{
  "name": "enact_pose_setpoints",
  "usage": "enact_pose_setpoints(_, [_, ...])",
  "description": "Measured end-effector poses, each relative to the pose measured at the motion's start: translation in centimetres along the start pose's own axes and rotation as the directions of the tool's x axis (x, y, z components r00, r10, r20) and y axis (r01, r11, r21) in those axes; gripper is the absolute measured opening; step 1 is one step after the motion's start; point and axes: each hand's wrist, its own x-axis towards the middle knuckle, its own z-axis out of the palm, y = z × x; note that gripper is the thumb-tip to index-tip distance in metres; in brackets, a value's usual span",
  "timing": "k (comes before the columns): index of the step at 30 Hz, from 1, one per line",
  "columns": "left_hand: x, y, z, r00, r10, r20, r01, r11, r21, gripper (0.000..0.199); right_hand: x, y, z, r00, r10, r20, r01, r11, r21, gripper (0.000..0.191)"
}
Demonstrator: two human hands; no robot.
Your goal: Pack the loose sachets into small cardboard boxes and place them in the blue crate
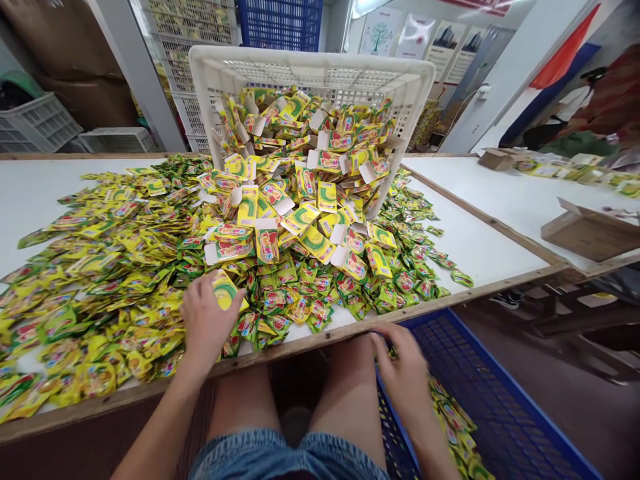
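My left hand (207, 310) is closed on a small yellow box (226, 291) with a green ring pattern, held between thumb and fingers over the packet pile. My right hand (403, 363) is just past the table's front edge, above a blue crate (480, 373). Its fingers are loosely curled and apart from the thumb, and I see nothing held in it. Small yellow and green packets (460, 433) lie in that crate. On the table, a tipped white basket (310, 59) spills similar small boxes (300, 217), several with open flaps.
Heaps of flat yellow and green packets (110, 267) cover the table's left and middle. A wooden strip (480, 207) divides the white tabletop (450, 220). On the right stands an open cardboard box (590, 230). Stacked crates (185, 67) rise behind, and a person (600, 107) is at far right.
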Motion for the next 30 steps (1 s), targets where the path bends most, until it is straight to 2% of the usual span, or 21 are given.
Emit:
enact_pose_setpoints(1, [0.4, 0.0, 0.3, 0.996, -0.085, 0.002, 0.085, 0.995, 0.058, 0.073, 0.4, -1.3, 1.6, 0.996, -0.039, 0.082, 0.033, 0.997, 0.066, 0.019])
enact_pose_setpoints(3, [1.6, -0.4, 0.9, 0.97, -0.232, 0.075, 0.223, 0.968, 0.116, 0.087, 1.5, -3.6, 4.4, 0.986, -0.089, 0.141, 0.069, 0.987, 0.144, 0.016])
enact_pose_setpoints(5, [2.8, -1.3, 1.1, 0.951, -0.271, 0.151, 0.26, 0.961, 0.091, 0.091, 2.5, -5.1, 6.5, 0.98, -0.119, 0.159, 0.092, 0.982, 0.165, 0.014])
enact_pose_setpoints(6, [3.2, -1.7, 1.2, 0.951, -0.264, 0.162, 0.262, 0.964, 0.035, 0.09, 2.9, -5.5, 7.3, 0.978, -0.129, 0.166, 0.102, 0.981, 0.163, 0.013])
enact_pose_setpoints(8, [3.6, -2.3, 1.1, 0.958, -0.25, 0.143, 0.275, 0.942, -0.193, 0.081, 3.6, -5.9, 8.7, 0.974, -0.146, 0.176, 0.12, 0.981, 0.15, 0.01])
enact_pose_setpoints(9, [3.6, -2.5, 1.0, 0.957, -0.255, 0.137, 0.288, 0.892, -0.347, 0.075, 3.9, -6.1, 9.3, 0.972, -0.152, 0.176, 0.128, 0.981, 0.144, 0.009])
enact_pose_setpoints(11, [3.5, -2.5, 0.6, 0.944, -0.291, 0.156, 0.321, 0.701, -0.636, 0.06, 4.3, -6.4, 10.6, 0.969, -0.17, 0.181, 0.146, 0.979, 0.139, 0.009])
enact_pose_setpoints(13, [3.3, -2.4, 0.0, 0.924, -0.344, 0.17, 0.334, 0.503, -0.797, 0.047, 4.9, -7.2, 11.7, 0.951, -0.228, 0.208, 0.198, 0.968, 0.157, 0.011])
enact_pose_setpoints(14, [3.2, -2.3, -0.4, 0.918, -0.359, 0.171, 0.325, 0.433, -0.841, 0.043, 5.3, -7.6, 12.1, 0.936, -0.267, 0.228, 0.232, 0.958, 0.168, 0.014])
enact_pose_setpoints(17, [2.3, -2.1, -2.2, 0.932, -0.311, 0.185, 0.276, 0.279, -0.92, 0.033, 6.3, -9.4, 12.3, 0.895, -0.348, 0.279, 0.295, 0.931, 0.216, 0.029])
enact_pose_setpoints(19, [1.1, -2.0, -3.4, 0.947, -0.223, 0.23, 0.278, 0.211, -0.937, 0.027, 6.2, -10.5, 11.3, 0.898, -0.329, 0.293, 0.236, 0.921, 0.311, 0.03])
enact_pose_setpoints(21, [-0.7, -1.6, -4.2, 0.957, -0.117, 0.265, 0.285, 0.212, -0.935, 0.02, 5.2, -11.5, 9.9, 0.887, -0.297, 0.353, 0.107, 0.877, 0.469, 0.032])
enact_pose_setpoints(22, [-1.8, -1.1, -4.3, 0.958, -0.06, 0.28, 0.286, 0.228, -0.931, 0.016, 4.4, -12.0, 9.2, 0.864, -0.298, 0.405, 0.038, 0.842, 0.538, 0.035])
enact_pose_setpoints(24, [-3.9, 0.5, -4.1, 0.954, 0.0, 0.3, 0.293, 0.221, -0.93, 0.012, 2.4, -12.7, 8.3, 0.834, -0.31, 0.456, -0.022, 0.807, 0.59, 0.037])
enact_pose_setpoints(26, [-5.7, 2.8, -3.4, 0.946, -0.081, 0.313, 0.323, 0.185, -0.928, 0.019, 0.4, -13.2, 8.2, 0.883, -0.261, 0.39, -0.004, 0.828, 0.561, 0.032])
enact_pose_setpoints(28, [-7.1, 5.0, -2.6, 0.917, -0.191, 0.35, 0.379, 0.147, -0.914, 0.041, -1.2, -13.6, 8.6, 0.944, -0.191, 0.268, 0.03, 0.86, 0.509, 0.033])
enact_pose_setpoints(30, [-7.7, 6.4, -2.0, 0.863, -0.223, 0.454, 0.484, 0.106, -0.868, 0.051, -2.1, -13.8, 8.9, 0.948, -0.227, 0.223, 0.09, 0.864, 0.495, 0.041])
